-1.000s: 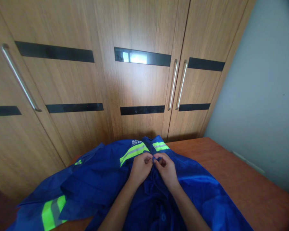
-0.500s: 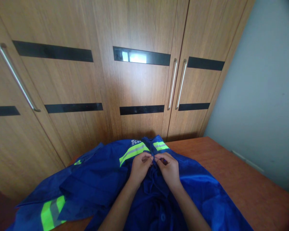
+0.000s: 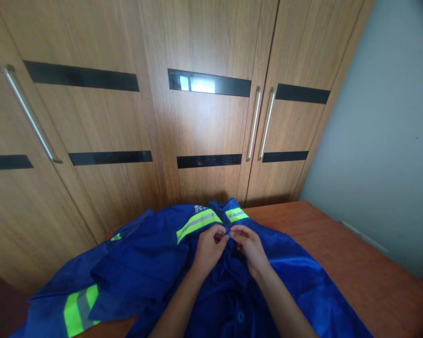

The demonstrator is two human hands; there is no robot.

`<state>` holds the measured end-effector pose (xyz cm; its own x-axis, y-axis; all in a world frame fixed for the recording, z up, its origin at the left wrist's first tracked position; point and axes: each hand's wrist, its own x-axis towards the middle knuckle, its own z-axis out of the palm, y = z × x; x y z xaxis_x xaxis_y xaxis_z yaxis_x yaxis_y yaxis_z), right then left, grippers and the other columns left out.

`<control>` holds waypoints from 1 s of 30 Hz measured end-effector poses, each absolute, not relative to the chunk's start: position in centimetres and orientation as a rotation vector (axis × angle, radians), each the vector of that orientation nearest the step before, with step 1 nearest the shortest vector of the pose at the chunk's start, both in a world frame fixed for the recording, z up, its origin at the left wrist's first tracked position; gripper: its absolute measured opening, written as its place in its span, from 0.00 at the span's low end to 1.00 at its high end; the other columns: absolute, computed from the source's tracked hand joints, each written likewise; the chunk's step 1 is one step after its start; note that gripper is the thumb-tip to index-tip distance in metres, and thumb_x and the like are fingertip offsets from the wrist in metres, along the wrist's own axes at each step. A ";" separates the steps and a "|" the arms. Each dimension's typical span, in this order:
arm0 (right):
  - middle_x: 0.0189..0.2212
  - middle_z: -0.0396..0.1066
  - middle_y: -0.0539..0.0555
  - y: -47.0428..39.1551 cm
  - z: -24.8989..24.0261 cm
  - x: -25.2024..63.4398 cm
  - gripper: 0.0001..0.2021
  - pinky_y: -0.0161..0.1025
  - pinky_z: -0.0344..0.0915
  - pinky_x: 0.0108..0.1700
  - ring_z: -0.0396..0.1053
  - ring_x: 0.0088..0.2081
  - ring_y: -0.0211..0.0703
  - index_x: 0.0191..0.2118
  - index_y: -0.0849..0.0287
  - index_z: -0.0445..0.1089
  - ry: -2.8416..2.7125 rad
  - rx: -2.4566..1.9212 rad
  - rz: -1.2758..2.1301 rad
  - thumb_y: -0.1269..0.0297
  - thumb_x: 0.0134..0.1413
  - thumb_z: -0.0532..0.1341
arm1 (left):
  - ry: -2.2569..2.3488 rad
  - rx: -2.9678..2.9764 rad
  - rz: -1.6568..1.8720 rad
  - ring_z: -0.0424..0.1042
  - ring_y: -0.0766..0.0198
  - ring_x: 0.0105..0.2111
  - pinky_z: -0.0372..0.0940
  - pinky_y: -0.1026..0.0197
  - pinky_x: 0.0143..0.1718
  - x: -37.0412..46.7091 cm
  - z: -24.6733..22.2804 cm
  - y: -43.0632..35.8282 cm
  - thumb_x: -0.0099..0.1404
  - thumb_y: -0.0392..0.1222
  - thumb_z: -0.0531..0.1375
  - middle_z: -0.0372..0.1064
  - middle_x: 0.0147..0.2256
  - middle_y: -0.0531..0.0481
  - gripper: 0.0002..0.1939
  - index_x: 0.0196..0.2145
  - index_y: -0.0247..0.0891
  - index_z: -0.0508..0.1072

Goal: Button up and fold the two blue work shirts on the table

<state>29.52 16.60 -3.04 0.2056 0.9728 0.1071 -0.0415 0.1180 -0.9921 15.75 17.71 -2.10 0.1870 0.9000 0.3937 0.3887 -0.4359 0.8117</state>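
Our left hand [image 3: 208, 245] curls in, fingertips pinching the front edge of the blue jacket [image 3: 144, 263] spread on the brown surface [image 3: 356, 267]; just beside it, nearly touching, our right hand [image 3: 248, 244] pinches the opposite edge, both forearms converging.

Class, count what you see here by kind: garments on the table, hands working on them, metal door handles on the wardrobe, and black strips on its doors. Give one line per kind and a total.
Blue jacket: 1
Hands, left hand and right hand: 2
Metal door handles: 3
Black strips: 7
Total: 13
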 end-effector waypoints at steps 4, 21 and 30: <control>0.27 0.75 0.52 17.8 -1.6 29.6 0.13 0.37 0.61 0.33 0.69 0.30 0.45 0.30 0.56 0.75 -1.203 -1.240 0.871 0.51 0.47 0.62 | 1.108 1.992 1.073 0.71 0.65 0.27 0.63 0.66 0.29 15.8 -2.2 17.8 0.56 0.33 0.57 0.73 0.27 0.52 0.03 0.29 0.37 0.70; 0.22 0.70 0.48 19.4 -4.0 30.0 0.16 0.35 0.61 0.30 0.65 0.26 0.39 0.27 0.59 0.72 -0.999 -1.055 0.995 0.50 0.43 0.64 | 1.486 2.760 0.814 0.61 0.50 0.56 0.48 0.43 0.59 14.4 1.2 18.4 0.57 0.31 0.59 0.68 0.53 0.43 0.22 0.50 0.41 0.70; 0.23 0.73 0.48 19.7 -6.7 31.3 0.13 0.36 0.65 0.32 0.69 0.27 0.41 0.28 0.57 0.74 -0.680 -0.925 1.090 0.53 0.38 0.68 | 1.532 2.945 0.595 0.69 0.55 0.41 0.59 0.50 0.48 12.7 0.4 15.1 0.68 0.34 0.49 0.72 0.39 0.46 0.12 0.40 0.39 0.72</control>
<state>31.29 19.74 -6.68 0.3332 0.9426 0.0226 -0.4346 0.1748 -0.8835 12.70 15.08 0.44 0.5314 0.7423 0.4081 0.8231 -0.5665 -0.0414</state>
